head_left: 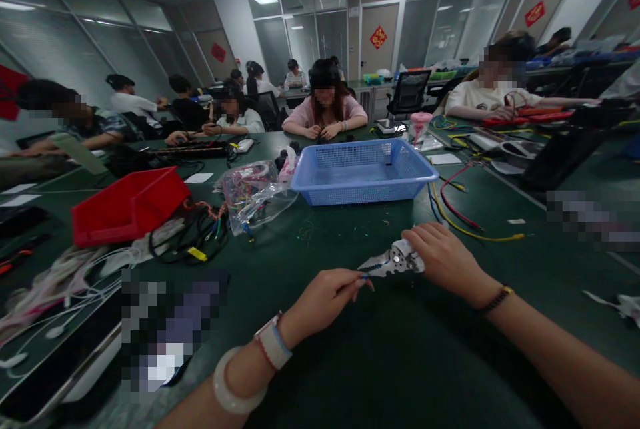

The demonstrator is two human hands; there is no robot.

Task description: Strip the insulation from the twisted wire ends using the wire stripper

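Two hands low over the green table (350,362), just in front of the blue basket (363,172). Right hand (443,255) closed round the stripper (393,261), nose pointing left. Left hand (325,295) pinching a tiny blue wire (365,276) right at its tip. Red bin (130,205) and wire bag (253,195) sitting off left

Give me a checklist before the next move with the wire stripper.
1. Right hand gripping the wire stripper: ok.
2. Left hand pinching the blue wire end at the stripper's tip: ok.
3. Wire seated in a stripping notch: cannot tell, too small.
4. Left hand clear of the jaws: not ok, it is right at the tip.
5. Blue basket apart from both hands: ok, it stands beyond them on the table.
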